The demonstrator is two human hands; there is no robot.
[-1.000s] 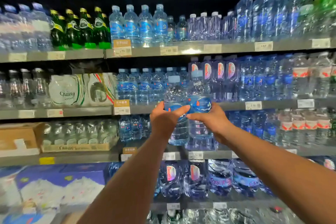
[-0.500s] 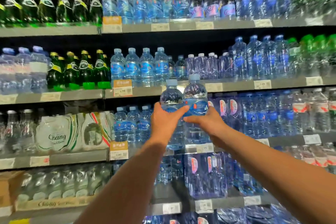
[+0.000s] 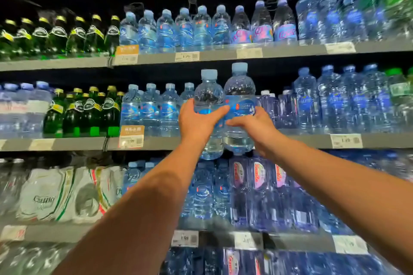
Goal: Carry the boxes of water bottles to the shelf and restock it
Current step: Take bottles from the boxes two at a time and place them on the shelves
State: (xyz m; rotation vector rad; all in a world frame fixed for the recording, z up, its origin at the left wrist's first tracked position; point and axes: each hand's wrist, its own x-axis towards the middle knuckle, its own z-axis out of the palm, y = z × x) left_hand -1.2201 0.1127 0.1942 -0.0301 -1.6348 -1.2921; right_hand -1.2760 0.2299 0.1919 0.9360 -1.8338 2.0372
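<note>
I hold two clear water bottles with pale blue caps upright and side by side in front of the shelving. My left hand (image 3: 197, 121) grips the left bottle (image 3: 208, 94) around its blue label. My right hand (image 3: 253, 124) grips the right bottle (image 3: 239, 87) from the right side. Both bottles hang in the air before the second shelf (image 3: 161, 142), their bottoms just below its edge. To their left on that shelf stand matching bottles (image 3: 149, 107). Behind the two bottles the shelf looks dark.
Green glass bottles (image 3: 82, 111) stand left on the upper two shelves. The top shelf (image 3: 223, 54) carries blue and pink-labelled bottles. Taller blue bottles (image 3: 335, 100) fill the right. Below are white shrink-wrapped packs (image 3: 55, 194) and big water bottles (image 3: 259, 187). Price tags line the shelf edges.
Both hands have lifted the two bottles from the third shelf's level up to the second shelf, and my view has tilted upward with them.
</note>
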